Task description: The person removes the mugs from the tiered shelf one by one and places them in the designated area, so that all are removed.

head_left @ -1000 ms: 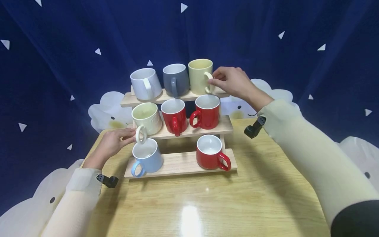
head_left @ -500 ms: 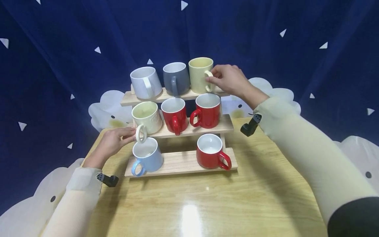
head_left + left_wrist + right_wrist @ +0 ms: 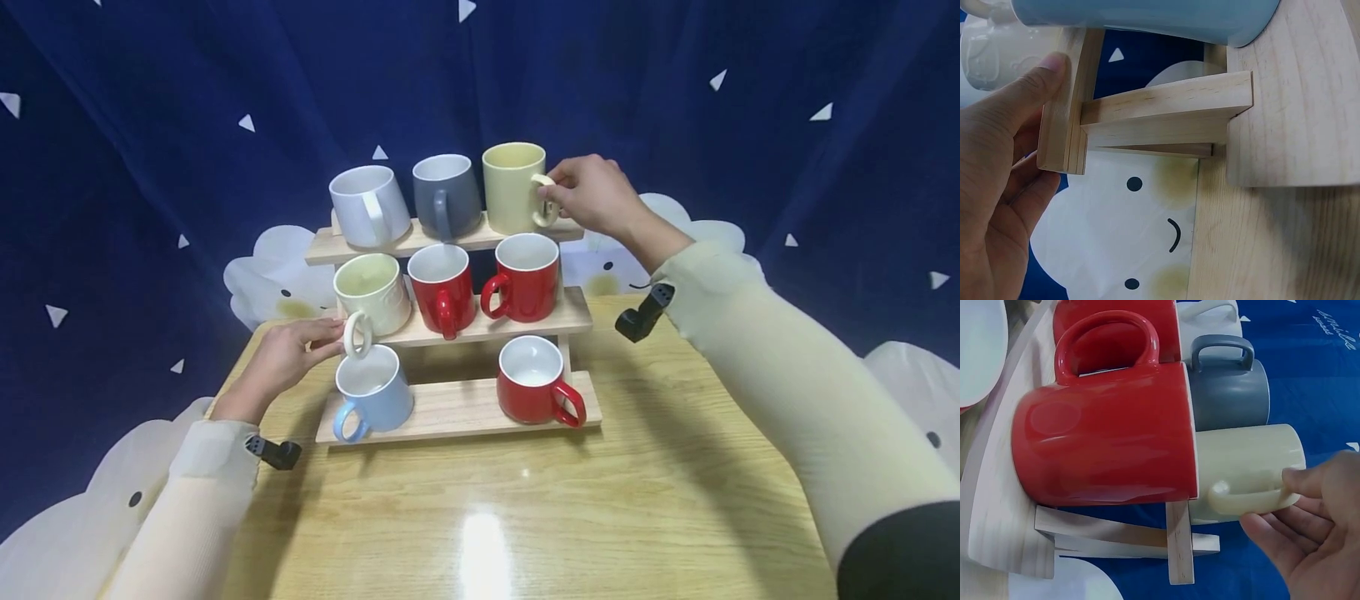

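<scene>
Right hand [image 3: 597,196] is pinching the handle [image 3: 1250,504] of the yellow mug [image 3: 512,200]; the mug is standing upright, axis vertical, at the top shelf's [image 3: 324,248] right end, just left of that hand. Left hand [image 3: 281,358] is gripping the middle shelf's [image 3: 576,312] left end, lower, farther from the mug.

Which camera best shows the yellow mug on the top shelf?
The head view: it shows the yellow mug upright, with its inside and nearly all its front visible, the right hand covering little. The right wrist view shows it close but sideways, its base hidden behind a red mug. The left wrist view doesn't show it.
</scene>
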`<state>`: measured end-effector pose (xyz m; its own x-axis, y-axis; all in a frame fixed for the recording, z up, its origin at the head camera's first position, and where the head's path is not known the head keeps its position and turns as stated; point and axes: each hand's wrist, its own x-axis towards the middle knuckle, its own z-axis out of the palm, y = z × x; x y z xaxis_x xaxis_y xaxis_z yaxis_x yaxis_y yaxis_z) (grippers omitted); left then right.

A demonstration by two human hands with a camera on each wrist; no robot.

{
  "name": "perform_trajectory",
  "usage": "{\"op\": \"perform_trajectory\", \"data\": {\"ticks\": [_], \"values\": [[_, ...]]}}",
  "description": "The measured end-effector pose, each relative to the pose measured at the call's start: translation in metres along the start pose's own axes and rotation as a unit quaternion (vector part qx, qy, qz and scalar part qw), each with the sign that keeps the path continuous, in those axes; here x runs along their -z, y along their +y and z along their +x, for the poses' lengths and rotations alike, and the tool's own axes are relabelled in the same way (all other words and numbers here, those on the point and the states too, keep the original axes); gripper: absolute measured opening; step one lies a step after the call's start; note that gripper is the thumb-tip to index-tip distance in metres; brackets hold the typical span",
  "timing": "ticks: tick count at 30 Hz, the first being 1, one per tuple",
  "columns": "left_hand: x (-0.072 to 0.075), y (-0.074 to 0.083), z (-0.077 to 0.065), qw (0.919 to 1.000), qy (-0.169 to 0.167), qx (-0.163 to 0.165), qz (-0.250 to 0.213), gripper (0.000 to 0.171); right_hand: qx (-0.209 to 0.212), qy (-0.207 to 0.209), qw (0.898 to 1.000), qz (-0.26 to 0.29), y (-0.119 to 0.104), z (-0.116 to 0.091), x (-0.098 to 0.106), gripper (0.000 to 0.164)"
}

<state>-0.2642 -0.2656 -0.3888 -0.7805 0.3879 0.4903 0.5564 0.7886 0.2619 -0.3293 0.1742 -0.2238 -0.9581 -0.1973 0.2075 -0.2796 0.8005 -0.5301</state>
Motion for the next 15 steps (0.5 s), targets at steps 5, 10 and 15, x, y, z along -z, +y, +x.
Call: {"op": "perform_trajectory", "data": {"ticks": [5,10,15], "values": [[-0.002,0.000,-0.003,0.9998,-0.007,0.013,-0.012,0.033,-0.012,0.002,1.000,0.020,0.003,-0.001,-0.001,0.033],[-0.007,-0.001,-0.004,0.9998,-0.005,0.014,-0.014,0.033,-0.023,0.011,0.998,0.053,0.011,-0.003,-0.002,0.031],[-0.009,-0.001,-0.004,0.9998,-0.003,0.012,-0.014,0.032,-0.042,0.016,0.994,0.096,0.019,-0.005,-0.001,0.031]]}}
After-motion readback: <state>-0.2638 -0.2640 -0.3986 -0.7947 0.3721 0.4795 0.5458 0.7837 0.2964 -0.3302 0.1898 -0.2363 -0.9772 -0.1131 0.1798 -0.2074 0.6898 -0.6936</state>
